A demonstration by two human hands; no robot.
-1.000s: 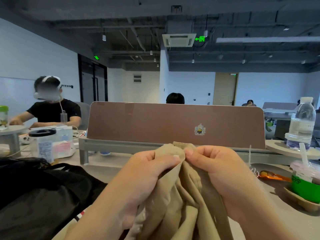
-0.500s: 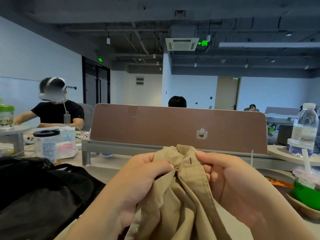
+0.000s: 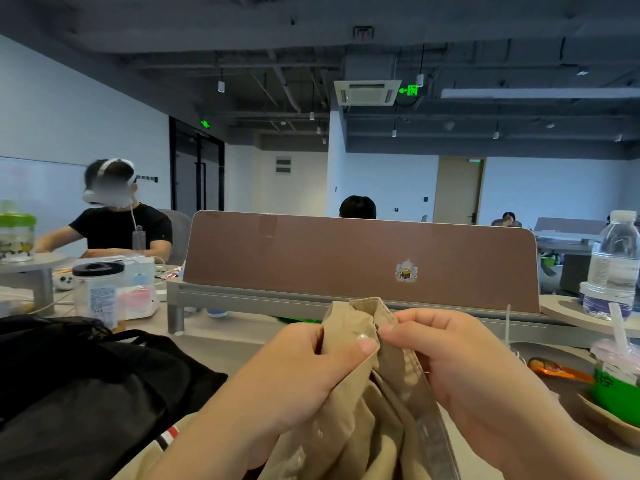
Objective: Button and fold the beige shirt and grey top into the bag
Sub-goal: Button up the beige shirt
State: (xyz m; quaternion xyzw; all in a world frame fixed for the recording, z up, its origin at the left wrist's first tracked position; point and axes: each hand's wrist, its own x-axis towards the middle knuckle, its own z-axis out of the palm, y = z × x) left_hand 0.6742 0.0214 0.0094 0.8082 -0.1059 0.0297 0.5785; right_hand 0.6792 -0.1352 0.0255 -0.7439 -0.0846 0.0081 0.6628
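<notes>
I hold the beige shirt [image 3: 374,427] bunched up in front of me at about six o'clock in my view. Its collar end is raised between my two hands and the rest hangs down out of the bottom of the picture. My left hand [image 3: 304,372] comes in from seven o'clock with its fingers curled round one front edge. The thumb presses a small pale button [image 3: 362,337] against the cloth. My right hand [image 3: 460,362] comes in from five o'clock and pinches the other front edge, the stitched band, between thumb and forefinger. Its remaining fingers are curled behind the fabric. The two thumb tips sit just beside each other, with the button between them. I cannot tell whether the button is through a hole. The black bag [image 3: 86,382] lies slumped on the desk [image 3: 221,334] at eight to nine o'clock, just beside my left forearm. I cannot make out whether it is open. A brown divider panel [image 3: 346,258] with a small sticker stands across the desk at twelve o'clock, beyond the shirt. A clear water bottle [image 3: 613,268] stands at three o'clock, with a green cup [image 3: 616,379] with a straw below it at four. A jar with a black lid [image 3: 97,296] stands at nine o'clock.
</notes>
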